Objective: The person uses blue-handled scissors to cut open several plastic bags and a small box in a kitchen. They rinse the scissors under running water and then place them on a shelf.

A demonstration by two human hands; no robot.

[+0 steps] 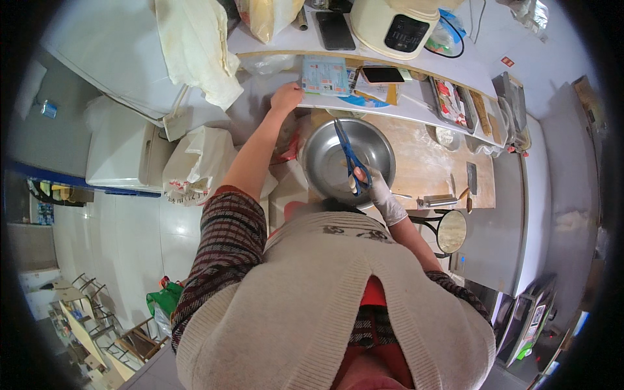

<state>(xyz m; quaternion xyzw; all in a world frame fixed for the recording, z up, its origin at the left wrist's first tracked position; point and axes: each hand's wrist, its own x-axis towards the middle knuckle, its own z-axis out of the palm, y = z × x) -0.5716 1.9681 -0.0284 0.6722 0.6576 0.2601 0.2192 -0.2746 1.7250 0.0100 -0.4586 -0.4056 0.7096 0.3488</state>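
My right hand (373, 183), in a thin whitish glove, holds a pair of blue-handled scissors (347, 148), with a finger through one handle loop. The blades point away from me over a wide stainless steel bowl (317, 168). Bare and with its fingers curled, my left hand (287, 98) is at the left end of the lower white shelf. Beside its fingertips lies a light blue printed sheet (324, 75); whether the fingers grip its corner cannot be told. The bowl rests partly on a floured wooden board (419, 161).
On the upper shelf are a cream electric cooker (395, 27) and a dark phone (335, 30). Another phone (383, 74) and a tray of packets (452, 103) occupy the lower shelf. A metal-headed tool (438, 201) lies at the board's near edge. Left stands a white plastic bag (202, 156).
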